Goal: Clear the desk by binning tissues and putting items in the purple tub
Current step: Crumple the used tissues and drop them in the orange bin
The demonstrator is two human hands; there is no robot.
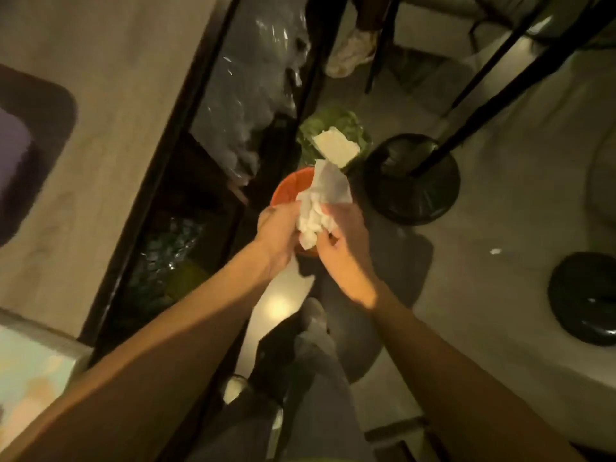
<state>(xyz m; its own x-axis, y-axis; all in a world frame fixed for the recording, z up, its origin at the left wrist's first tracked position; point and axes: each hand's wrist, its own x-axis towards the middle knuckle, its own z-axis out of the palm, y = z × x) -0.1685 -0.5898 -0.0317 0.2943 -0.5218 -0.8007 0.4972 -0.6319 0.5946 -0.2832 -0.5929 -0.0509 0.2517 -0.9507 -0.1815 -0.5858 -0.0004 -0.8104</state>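
Now both arms outstretched, left hand (278,233) and right hand (345,251) clutching crumpled tissues (316,208) over orange bin (288,186).

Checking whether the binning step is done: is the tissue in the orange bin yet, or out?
Out. The crumpled tissue is held between left hand and right hand, above the orange bin.
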